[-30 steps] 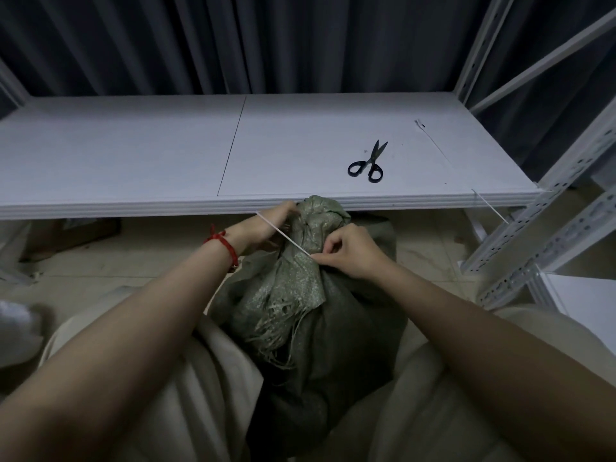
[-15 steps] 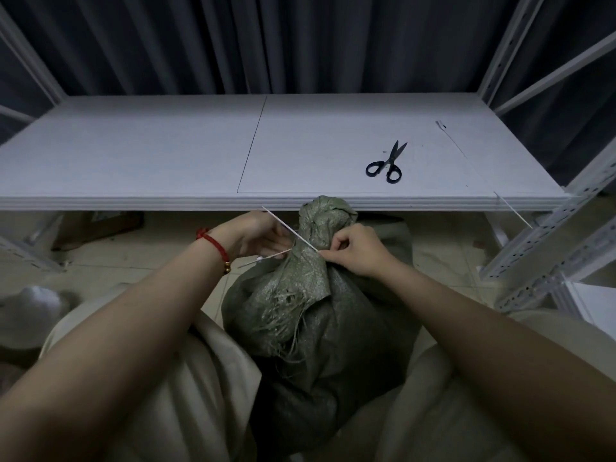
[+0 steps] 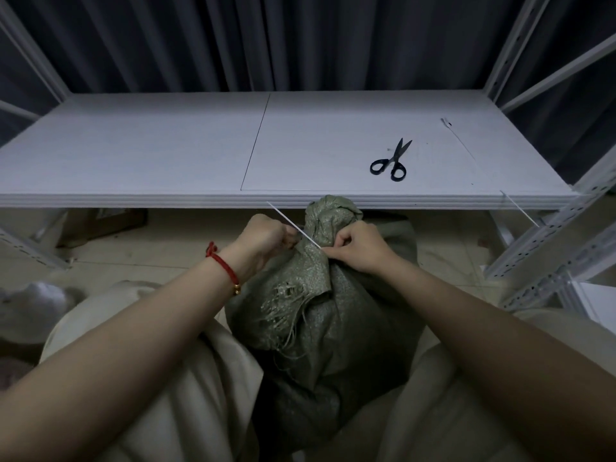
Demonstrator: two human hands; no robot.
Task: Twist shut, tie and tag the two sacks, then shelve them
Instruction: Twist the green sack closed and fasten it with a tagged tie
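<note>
sack: green woven sack (image 3: 320, 311) stands on the floor btw the knees, at 6 o'clock from the shelf (image 3: 150, 145) front edge. Neck is bunched into a twisted knob.
hands: left hand (image 3: 263, 236) at 9 o'clock of the neck, fingers curled on the white zip tie (image 3: 293, 225). Right hand (image 3: 360, 245) at 3 o'clock, pinching the same tie against the neck.
done: twist looks finished on this one imo.
in progress: tying. The tail pokes out long toward 11 o'clock, so prob not cinched yet.
left: tag, shelving, plus the whole 2nd sack.
on shelf: scissors (image 3: 390, 161) at 1 o'clock from the neck. Thin white strip (image 3: 466, 151) at 2 o'clock, maybe a spare tie, too thin to tell.
hidden: left fingertips and the tie's lock end, so can't tell if it's threaded. No tag or 2nd sack in view afaict. Pale lump (image 3: 33, 305) at 8 o'clock is cut off, no idea what it is.
</note>
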